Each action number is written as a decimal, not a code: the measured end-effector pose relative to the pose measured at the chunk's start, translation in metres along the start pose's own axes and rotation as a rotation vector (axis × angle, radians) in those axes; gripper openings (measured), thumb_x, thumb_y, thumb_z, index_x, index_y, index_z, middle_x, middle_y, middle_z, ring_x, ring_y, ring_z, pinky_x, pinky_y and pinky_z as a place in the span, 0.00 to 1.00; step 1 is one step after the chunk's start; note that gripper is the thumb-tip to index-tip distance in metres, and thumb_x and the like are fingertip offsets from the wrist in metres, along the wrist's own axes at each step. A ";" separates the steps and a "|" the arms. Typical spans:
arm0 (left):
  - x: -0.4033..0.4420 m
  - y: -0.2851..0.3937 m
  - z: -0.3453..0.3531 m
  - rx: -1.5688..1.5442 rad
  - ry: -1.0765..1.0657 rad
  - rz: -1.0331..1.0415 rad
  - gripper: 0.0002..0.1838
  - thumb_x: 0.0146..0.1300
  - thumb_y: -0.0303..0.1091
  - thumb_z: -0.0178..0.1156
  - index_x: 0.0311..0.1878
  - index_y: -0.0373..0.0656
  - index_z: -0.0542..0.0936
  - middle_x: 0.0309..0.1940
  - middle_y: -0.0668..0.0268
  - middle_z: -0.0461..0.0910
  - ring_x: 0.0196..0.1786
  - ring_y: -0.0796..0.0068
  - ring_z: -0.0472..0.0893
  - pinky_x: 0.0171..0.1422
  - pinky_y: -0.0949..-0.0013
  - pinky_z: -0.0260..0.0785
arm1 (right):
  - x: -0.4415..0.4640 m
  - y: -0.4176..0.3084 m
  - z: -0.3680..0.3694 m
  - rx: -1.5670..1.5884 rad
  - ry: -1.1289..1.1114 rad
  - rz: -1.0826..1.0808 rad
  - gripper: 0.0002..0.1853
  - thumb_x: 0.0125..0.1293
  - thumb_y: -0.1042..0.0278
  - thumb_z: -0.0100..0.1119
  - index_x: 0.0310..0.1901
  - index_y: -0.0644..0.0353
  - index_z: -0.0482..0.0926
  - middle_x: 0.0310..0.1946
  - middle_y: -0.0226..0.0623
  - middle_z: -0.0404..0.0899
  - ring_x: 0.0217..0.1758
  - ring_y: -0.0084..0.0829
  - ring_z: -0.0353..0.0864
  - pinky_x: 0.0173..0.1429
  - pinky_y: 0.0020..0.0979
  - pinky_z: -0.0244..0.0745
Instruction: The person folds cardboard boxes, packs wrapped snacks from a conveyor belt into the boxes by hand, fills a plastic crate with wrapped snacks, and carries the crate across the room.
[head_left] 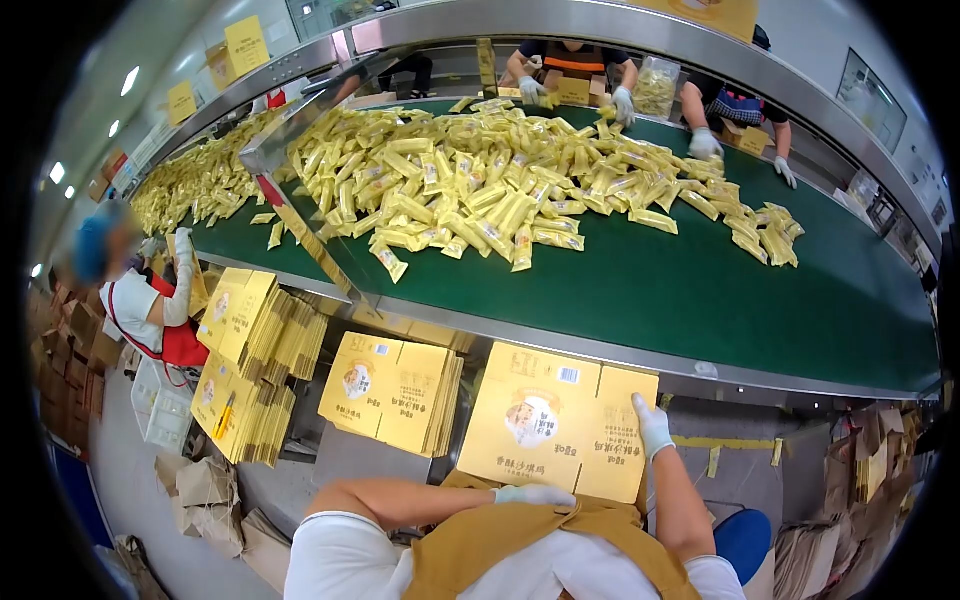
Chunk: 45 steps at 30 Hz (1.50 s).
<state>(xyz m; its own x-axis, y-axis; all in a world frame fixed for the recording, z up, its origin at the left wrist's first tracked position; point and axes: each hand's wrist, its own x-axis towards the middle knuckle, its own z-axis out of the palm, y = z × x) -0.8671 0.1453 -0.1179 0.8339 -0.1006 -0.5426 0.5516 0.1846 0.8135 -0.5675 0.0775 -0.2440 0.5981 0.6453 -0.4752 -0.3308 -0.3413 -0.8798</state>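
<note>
A flat yellow printed carton stands in front of my body, below the belt's near edge. My right hand, in a white glove, grips its right edge. My left hand, also gloved, lies at the carton's lower edge against my brown apron, its fingers pressed together. To the left are a stack of folded yellow cartons and further stacks. Beyond the metal edge, a heap of small yellow packets lies on the green belt.
Co-workers' gloved hands reach over the belt's far side near open boxes. A clear divider with a metal edge crosses the belt. A person in a red apron stands at left. Crumpled brown cardboard lies on the floor.
</note>
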 end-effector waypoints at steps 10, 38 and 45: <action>-0.004 0.066 -0.098 0.706 0.435 0.296 0.14 0.67 0.41 0.62 0.48 0.42 0.82 0.45 0.58 0.83 0.49 0.60 0.81 0.56 0.61 0.72 | -0.006 -0.005 0.004 -0.148 0.058 -0.027 0.28 0.68 0.51 0.65 0.54 0.72 0.79 0.47 0.44 0.85 0.48 0.33 0.83 0.55 0.34 0.76; 0.055 0.136 -0.472 0.964 1.470 -0.158 0.39 0.57 0.70 0.60 0.68 0.59 0.75 0.68 0.59 0.71 0.70 0.36 0.62 0.72 0.43 0.62 | 0.071 -0.140 0.001 -1.146 0.551 -0.774 0.23 0.56 0.63 0.66 0.54 0.59 0.78 0.60 0.46 0.75 0.67 0.52 0.70 0.69 0.49 0.63; 0.096 0.157 -0.372 0.951 1.528 -0.114 0.37 0.54 0.62 0.65 0.69 0.72 0.72 0.67 0.58 0.71 0.74 0.31 0.56 0.74 0.36 0.58 | 0.072 -0.136 -0.003 -1.107 0.557 -0.785 0.22 0.56 0.63 0.66 0.53 0.61 0.79 0.59 0.46 0.76 0.67 0.51 0.70 0.70 0.50 0.62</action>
<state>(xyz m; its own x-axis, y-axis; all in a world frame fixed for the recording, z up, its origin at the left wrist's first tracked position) -0.7069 0.5286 -0.1203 0.3469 0.9250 0.1551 0.8779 -0.3785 0.2933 -0.4775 0.1685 -0.1591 0.6400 0.6548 0.4021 0.7683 -0.5392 -0.3449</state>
